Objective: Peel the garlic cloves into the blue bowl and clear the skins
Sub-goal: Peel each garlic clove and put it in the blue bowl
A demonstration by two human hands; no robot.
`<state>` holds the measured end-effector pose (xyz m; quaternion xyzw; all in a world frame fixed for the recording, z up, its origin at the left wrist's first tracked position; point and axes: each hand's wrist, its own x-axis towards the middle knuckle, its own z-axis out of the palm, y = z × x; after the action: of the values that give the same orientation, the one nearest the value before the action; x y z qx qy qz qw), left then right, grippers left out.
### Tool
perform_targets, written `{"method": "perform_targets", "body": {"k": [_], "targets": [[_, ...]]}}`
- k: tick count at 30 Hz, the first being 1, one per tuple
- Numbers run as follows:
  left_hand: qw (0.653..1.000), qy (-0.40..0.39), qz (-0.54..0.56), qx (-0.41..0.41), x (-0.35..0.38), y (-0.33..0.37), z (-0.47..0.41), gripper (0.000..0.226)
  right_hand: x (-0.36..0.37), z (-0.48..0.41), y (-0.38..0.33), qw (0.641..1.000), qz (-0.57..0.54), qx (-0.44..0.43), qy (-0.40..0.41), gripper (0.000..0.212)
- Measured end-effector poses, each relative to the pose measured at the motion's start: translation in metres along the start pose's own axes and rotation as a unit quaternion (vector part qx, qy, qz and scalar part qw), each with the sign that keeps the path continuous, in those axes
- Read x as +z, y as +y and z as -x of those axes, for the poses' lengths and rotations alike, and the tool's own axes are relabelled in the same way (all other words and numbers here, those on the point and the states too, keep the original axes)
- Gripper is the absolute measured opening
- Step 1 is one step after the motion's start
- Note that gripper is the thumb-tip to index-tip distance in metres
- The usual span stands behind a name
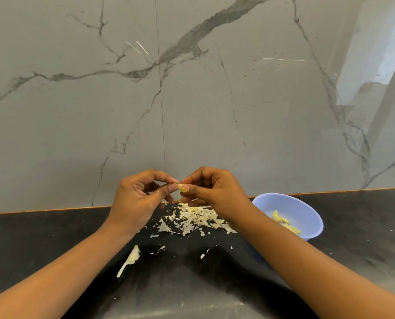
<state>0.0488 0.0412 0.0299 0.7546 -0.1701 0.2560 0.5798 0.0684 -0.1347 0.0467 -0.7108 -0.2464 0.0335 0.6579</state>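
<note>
We hold one garlic clove (182, 188) above the skins (195, 218), pinched between left hand (138, 199) and right hand (217, 192) fingertips. Skins lie heaped on the black counter (53, 238). Blue bowl (290, 212), right of the heap, contains peeled cloves (284, 223).

The round plastic bowl (307, 208) is a soft periwinkle blue, plain all over. The peeled garlic cloves (276, 216) lying in it are pale yellow, as is the small garlic clove (182, 188) raised above the surface. The heap of papery garlic skins (196, 218) is off-white (so are the flecks scattered around it). The polished stone surface (53, 238) is black, faintly mottled with grey. The marble-look wall panel (76, 111) is light grey with dark branching veins, and a thin orange-brown strip (53, 210) edges its foot.
</note>
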Motion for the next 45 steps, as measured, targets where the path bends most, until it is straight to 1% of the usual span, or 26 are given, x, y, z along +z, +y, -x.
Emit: {"method": "perform_targets", "body": {"k": [2, 3, 6, 8, 10, 13, 17, 21, 26, 29, 33, 36, 40, 45], "targets": [[1.000, 0.019, -0.003, -0.007, 0.003, 0.001, 0.001, 0.012, 0.002, 0.002, 0.004, 0.997, 0.038, -0.052, 0.035, 0.004], [0.999, 0.029, 0.002, -0.019, 0.005, 0.001, 0.002, 0.013, 0.003, 0.003, 0.006, 0.991, 0.084, -0.090, 0.056, 0.004], [0.995, 0.058, 0.045, -0.068, 0.012, 0.003, 0.004, 0.016, 0.008, 0.004, 0.010, 0.946, 0.230, -0.205, 0.103, 0.008], [0.992, 0.058, 0.066, -0.089, 0.014, 0.003, 0.003, 0.011, 0.010, 0.003, 0.013, 0.916, 0.280, -0.261, 0.117, 0.005], [0.992, 0.051, 0.069, -0.098, 0.015, 0.003, 0.003, 0.003, 0.010, 0.002, 0.016, 0.906, 0.292, -0.278, 0.126, 0.003], [0.990, 0.049, 0.072, -0.109, 0.016, 0.004, 0.004, 0.007, 0.010, 0.003, 0.016, 0.925, 0.254, -0.252, 0.127, 0.006], [0.986, 0.049, 0.098, -0.122, 0.017, 0.007, 0.005, 0.008, 0.011, 0.003, 0.014, 0.973, 0.129, -0.153, 0.118, 0.014], [0.978, 0.045, 0.142, -0.148, 0.017, 0.010, 0.006, 0.008, 0.010, 0.003, 0.012, 0.991, 0.028, -0.101, 0.081, 0.011], [0.955, 0.038, 0.213, -0.203, 0.019, 0.013, 0.008, 0.010, 0.008, 0.001, 0.012, 0.995, -0.019, -0.080, 0.059, 0.010], [0.947, 0.029, 0.230, -0.223, 0.019, 0.013, 0.008, 0.011, 0.007, 0.001, 0.010, 0.996, -0.048, -0.060, 0.047, 0.010], [0.950, 0.016, 0.221, -0.219, 0.016, 0.013, 0.007, 0.011, 0.006, 0.000, 0.009, 0.991, -0.131, 0.009, 0.022, 0.004], [0.956, 0.008, 0.211, -0.204, 0.016, 0.012, 0.007, 0.018, 0.004, -0.001, 0.009, 0.986, -0.161, 0.043, 0.018, 0.005], [0.960, -0.009, 0.199, -0.196, 0.016, 0.013, 0.006, 0.022, 0.005, 0.000, 0.009, 0.982, -0.177, 0.064, 0.024, 0.006], [0.964, -0.036, 0.177, -0.193, 0.015, 0.011, 0.007, 0.022, 0.004, 0.000, 0.007, 0.983, -0.172, 0.054, 0.038, 0.002]]}}
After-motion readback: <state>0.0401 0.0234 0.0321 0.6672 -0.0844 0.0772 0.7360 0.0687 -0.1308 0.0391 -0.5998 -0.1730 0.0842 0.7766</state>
